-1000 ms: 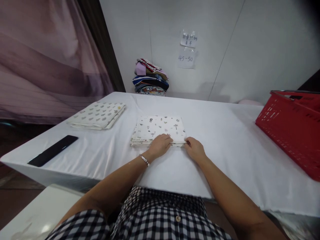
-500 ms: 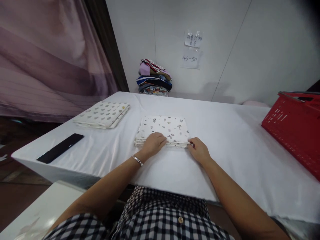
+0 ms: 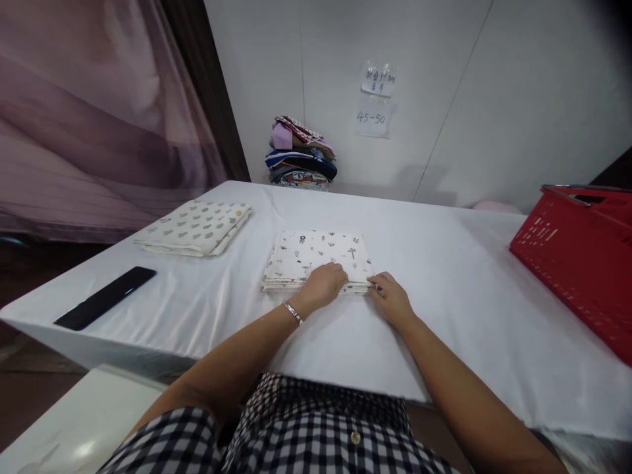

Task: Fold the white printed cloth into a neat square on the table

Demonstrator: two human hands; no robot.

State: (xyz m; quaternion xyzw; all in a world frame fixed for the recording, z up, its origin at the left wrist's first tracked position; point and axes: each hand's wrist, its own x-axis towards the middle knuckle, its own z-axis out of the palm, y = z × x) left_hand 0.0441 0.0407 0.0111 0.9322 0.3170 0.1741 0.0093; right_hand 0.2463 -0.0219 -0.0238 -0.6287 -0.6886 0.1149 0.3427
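Red basket, right | black slab, possibly a phone, left | paper notes on wall | pinkish curtain

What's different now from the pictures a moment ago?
Since half a second ago, the left hand has moved right along the near edge of the folded cloth, toward the right hand, which still holds its near right corner. The second cloth, black slab and red basket stayed put.

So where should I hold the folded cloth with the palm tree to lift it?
Try the left and right edges of the folded cloth, one hand coming from each side, fingers underneath and thumbs on top. It lies flat, with several layers showing along its near edge, so pinching just one might unfold it.
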